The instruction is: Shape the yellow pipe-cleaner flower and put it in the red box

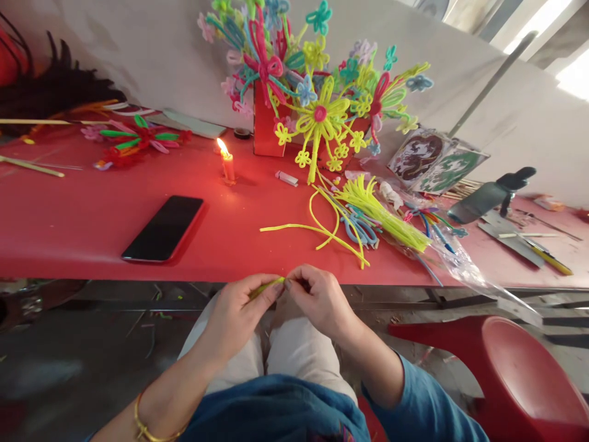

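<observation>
Over my lap, just off the table's front edge, my left hand is closed round a yellow pipe cleaner. Thumb and forefinger of my right hand pinch at its tip, meeting the left fingertips; most of the piece is hidden in the fingers. Straight ahead on the table lie loose yellow pipe cleaners, curled and crossing one another. Beside them rest blue-handled scissors and a bundle of yellow pipe cleaners in a clear plastic bag.
A lit red candle stands on the red table, near a black phone and a lighter. Pipe-cleaner flowers rise behind. To the right are a bottle, a yellow cutter and a red stool.
</observation>
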A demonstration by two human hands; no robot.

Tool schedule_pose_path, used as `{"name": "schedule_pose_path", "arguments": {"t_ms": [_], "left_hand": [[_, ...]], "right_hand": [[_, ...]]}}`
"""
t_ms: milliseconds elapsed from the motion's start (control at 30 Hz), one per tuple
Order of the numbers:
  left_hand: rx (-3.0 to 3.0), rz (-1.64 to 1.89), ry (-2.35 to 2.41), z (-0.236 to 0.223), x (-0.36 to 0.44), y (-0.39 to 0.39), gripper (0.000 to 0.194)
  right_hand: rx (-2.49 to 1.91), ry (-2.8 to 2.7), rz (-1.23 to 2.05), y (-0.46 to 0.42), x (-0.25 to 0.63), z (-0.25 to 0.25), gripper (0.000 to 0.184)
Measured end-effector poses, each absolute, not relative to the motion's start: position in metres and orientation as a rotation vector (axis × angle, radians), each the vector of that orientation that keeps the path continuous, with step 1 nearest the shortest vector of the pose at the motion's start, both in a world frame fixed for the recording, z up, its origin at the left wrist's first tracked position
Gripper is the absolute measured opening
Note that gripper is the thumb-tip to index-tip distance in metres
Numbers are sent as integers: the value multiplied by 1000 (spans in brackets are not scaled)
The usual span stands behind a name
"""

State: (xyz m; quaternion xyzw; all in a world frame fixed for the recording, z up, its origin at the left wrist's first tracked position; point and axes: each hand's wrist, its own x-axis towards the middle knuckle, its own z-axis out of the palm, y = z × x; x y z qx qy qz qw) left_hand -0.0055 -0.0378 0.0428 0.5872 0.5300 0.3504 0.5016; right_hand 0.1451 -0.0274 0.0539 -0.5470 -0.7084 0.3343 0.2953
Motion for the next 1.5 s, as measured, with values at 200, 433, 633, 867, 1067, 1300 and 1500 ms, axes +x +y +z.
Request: {"name": "schedule_pose_path", "arguments": {"t_ms": [200, 433, 633, 867, 1067, 1300, 1500], "left_hand": [[1410, 823, 1354, 46, -10, -38, 24], [1632, 778, 1396, 40, -12, -40, 23], [1268, 887, 1339, 33, -13, -36, 22], [829, 933, 1091, 34, -10, -37, 17], [1003, 828, 1198, 41, -8, -42, 21], [1470, 631, 1245, 48, -12, -40, 15], [1472, 651, 1176, 45, -14, -39, 12]], "right_hand": [[-1440, -1952, 885, -32, 147, 56, 15], [-1464, -1925, 929, -30, 145, 57, 13], [-1309, -1926, 961, -33, 151, 57, 12], [-1059, -1982, 874, -29, 160, 56, 17], [-1035, -2026, 815, -27, 158, 54, 16], [-1164, -1991, 1014, -27, 158, 53, 7], [-1085, -1564, 1417, -32, 148, 42, 17]]}}
